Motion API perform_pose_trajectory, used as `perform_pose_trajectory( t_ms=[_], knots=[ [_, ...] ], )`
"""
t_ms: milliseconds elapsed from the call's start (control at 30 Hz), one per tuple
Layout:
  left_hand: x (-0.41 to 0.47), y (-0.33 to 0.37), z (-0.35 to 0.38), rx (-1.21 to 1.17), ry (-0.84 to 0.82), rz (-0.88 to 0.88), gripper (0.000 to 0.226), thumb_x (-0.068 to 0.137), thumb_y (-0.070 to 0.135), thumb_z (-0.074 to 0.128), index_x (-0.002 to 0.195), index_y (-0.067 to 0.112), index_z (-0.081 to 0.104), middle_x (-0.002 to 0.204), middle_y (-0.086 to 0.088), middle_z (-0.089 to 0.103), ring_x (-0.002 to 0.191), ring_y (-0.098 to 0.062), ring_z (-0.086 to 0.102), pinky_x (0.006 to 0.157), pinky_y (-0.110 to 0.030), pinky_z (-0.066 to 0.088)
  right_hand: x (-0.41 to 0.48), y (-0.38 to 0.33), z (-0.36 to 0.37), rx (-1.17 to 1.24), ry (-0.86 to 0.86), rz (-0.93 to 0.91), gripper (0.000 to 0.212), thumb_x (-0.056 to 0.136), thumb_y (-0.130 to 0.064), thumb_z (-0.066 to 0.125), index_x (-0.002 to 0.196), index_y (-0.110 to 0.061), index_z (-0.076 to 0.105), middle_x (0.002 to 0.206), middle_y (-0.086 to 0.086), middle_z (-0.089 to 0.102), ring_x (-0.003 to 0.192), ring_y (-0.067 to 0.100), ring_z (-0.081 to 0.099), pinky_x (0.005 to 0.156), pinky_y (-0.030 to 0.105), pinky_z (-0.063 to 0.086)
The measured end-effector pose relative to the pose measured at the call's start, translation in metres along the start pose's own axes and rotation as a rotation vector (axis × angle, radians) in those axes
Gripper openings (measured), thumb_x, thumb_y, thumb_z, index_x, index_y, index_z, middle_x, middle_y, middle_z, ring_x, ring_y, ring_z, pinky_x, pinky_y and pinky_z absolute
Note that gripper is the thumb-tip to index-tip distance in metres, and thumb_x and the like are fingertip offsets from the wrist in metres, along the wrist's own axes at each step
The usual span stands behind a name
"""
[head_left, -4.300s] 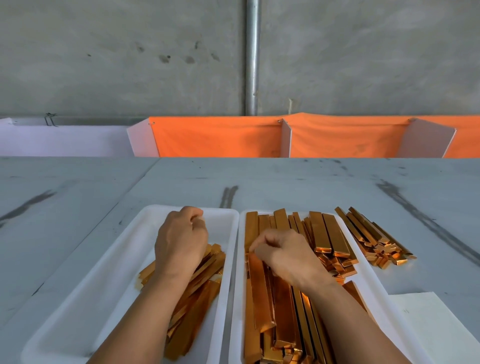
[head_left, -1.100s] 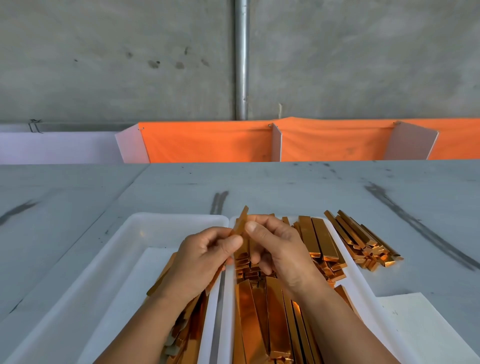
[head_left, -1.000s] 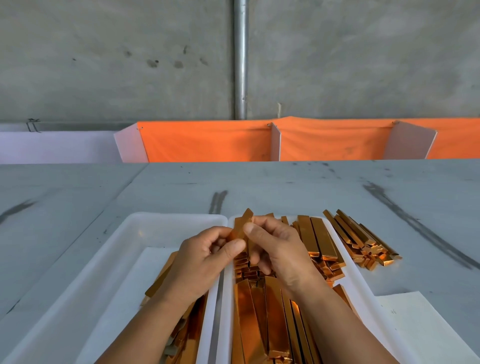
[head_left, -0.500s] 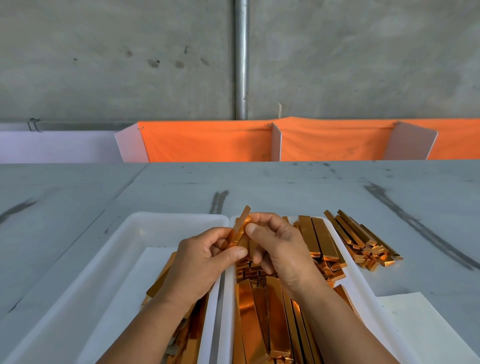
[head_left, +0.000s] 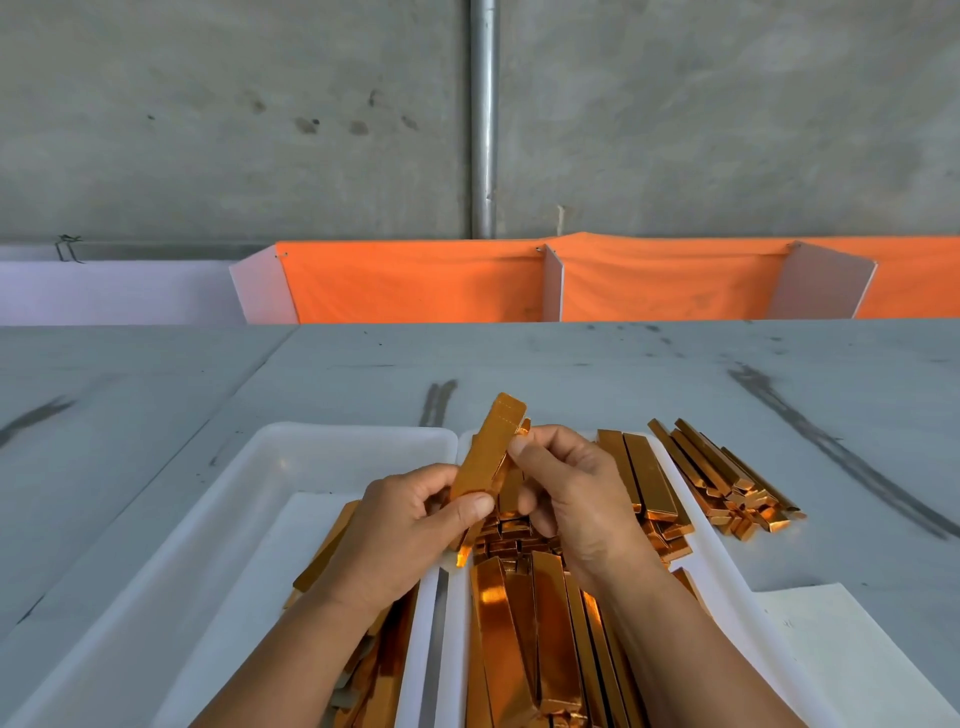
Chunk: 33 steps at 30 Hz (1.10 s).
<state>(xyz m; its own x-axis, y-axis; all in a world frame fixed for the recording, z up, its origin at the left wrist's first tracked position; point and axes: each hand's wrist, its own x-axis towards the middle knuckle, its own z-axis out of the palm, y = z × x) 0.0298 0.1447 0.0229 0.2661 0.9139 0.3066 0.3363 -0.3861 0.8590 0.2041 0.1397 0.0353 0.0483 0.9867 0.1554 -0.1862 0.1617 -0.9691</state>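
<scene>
- Gold strip (head_left: 487, 451) is held in the air over the seam between the two white trays, touching neither. Its long axis runs up and away from us, with the top leaning slightly right.
- Left hand (head_left: 410, 525): the grip is closed on the strip's lower end, thumb across the front face and fingers curled behind.
- Right hand (head_left: 576, 488): a fingertip pinch on the strip's right edge near the top.
- The strip lies between the hands, left low and right high.
- Right tray (head_left: 727, 566) is heaped with loose strips (head_left: 519, 623); left tray (head_left: 208, 519) holds fewer.
- Another stack (head_left: 727, 488) lies on the table (head_left: 571, 364), right of the trays.
- We judge that any set-down in the left tray falls to the left hand, which is nearer.
</scene>
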Motion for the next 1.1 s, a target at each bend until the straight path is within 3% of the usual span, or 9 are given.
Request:
perform_pose_trajectory(
  t_ms=[100,267,367,467,567,633,767,900,1100],
  knots=[
    [0.0,0.001,0.003,0.026,-0.047,0.005,0.031,0.08,0.055,0.068,0.099,0.03,0.068,0.078,0.001,0.066,0.075,-0.017,0.065,0.073,-0.036,0.057,0.0,0.002,0.001,-0.021,-0.007,0.005,0.014,0.095,-0.023,0.064,0.084,-0.015,0.068,0.055,0.011,0.055,0.041,0.016,0.039,0.038,0.023,0.032],
    [0.001,0.001,0.005,0.085,-0.076,-0.021,0.02,0.084,0.039,0.07,0.101,0.031,0.064,0.072,0.002,0.062,0.068,-0.017,0.063,0.067,-0.037,0.058,0.001,0.003,0.001,-0.024,0.011,0.011,0.013,0.094,-0.023,0.065,0.084,-0.015,0.067,0.06,0.015,0.056,0.045,0.019,0.04,0.039,0.024,0.032],
    [0.001,0.004,0.0,-0.04,-0.141,-0.069,0.02,0.081,0.037,0.062,0.099,0.029,0.064,0.062,0.0,0.057,0.059,-0.017,0.056,0.06,-0.03,0.051,-0.001,-0.001,0.001,0.019,-0.039,0.021,0.01,0.092,-0.026,0.066,0.093,-0.017,0.069,0.07,0.019,0.059,0.046,0.018,0.042,0.039,0.023,0.032],
    [0.0,0.006,-0.005,-0.153,-0.224,-0.095,0.014,0.077,0.035,0.062,0.086,0.025,0.063,0.059,-0.002,0.05,0.054,-0.018,0.047,0.054,-0.023,0.042,-0.004,-0.005,0.002,0.071,-0.151,0.035,0.014,0.083,-0.036,0.067,0.091,-0.026,0.073,0.061,0.008,0.06,0.041,0.012,0.043,0.04,0.022,0.033],
    [0.0,0.006,-0.008,-0.247,-0.291,-0.098,0.015,0.073,0.036,0.065,0.082,0.025,0.063,0.059,-0.005,0.044,0.05,-0.017,0.04,0.048,-0.023,0.038,-0.005,-0.007,0.002,0.105,-0.197,0.042,0.037,0.081,-0.035,0.067,0.109,-0.01,0.069,0.06,0.006,0.059,0.042,0.01,0.045,0.039,0.02,0.033],
    [0.0,0.006,-0.007,-0.281,-0.312,-0.099,0.023,0.071,0.037,0.068,0.092,0.028,0.065,0.061,-0.005,0.044,0.049,-0.015,0.038,0.046,-0.022,0.036,-0.006,-0.007,0.002,0.119,-0.187,0.043,0.042,0.081,-0.033,0.068,0.111,-0.003,0.067,0.061,0.007,0.061,0.042,0.01,0.046,0.038,0.019,0.034],
    [0.002,0.007,-0.005,-0.281,-0.255,-0.104,0.05,0.065,0.04,0.077,0.108,0.024,0.058,0.07,0.003,0.057,0.047,-0.009,0.041,0.043,-0.02,0.036,-0.005,-0.007,0.003,0.116,-0.159,0.029,0.043,0.084,-0.032,0.068,0.11,0.002,0.063,0.062,0.005,0.063,0.042,0.009,0.048,0.038,0.018,0.035],
    [0.001,0.007,-0.004,-0.263,-0.196,-0.092,0.026,0.071,0.039,0.075,0.092,0.026,0.067,0.061,0.005,0.049,0.047,-0.008,0.041,0.044,-0.019,0.036,-0.003,-0.004,0.002,0.115,-0.133,0.033,0.042,0.083,-0.036,0.07,0.106,-0.001,0.064,0.063,0.007,0.062,0.045,0.012,0.048,0.037,0.019,0.036],
    [0.0,0.008,-0.007,-0.256,-0.148,-0.106,0.032,0.075,0.045,0.069,0.097,0.022,0.074,0.057,0.004,0.049,0.049,-0.009,0.044,0.047,-0.019,0.038,-0.002,-0.006,0.002,0.172,-0.158,0.022,0.036,0.077,-0.036,0.074,0.103,-0.011,0.069,0.09,0.013,0.07,0.049,0.013,0.052,0.036,0.019,0.038]
  ],
)
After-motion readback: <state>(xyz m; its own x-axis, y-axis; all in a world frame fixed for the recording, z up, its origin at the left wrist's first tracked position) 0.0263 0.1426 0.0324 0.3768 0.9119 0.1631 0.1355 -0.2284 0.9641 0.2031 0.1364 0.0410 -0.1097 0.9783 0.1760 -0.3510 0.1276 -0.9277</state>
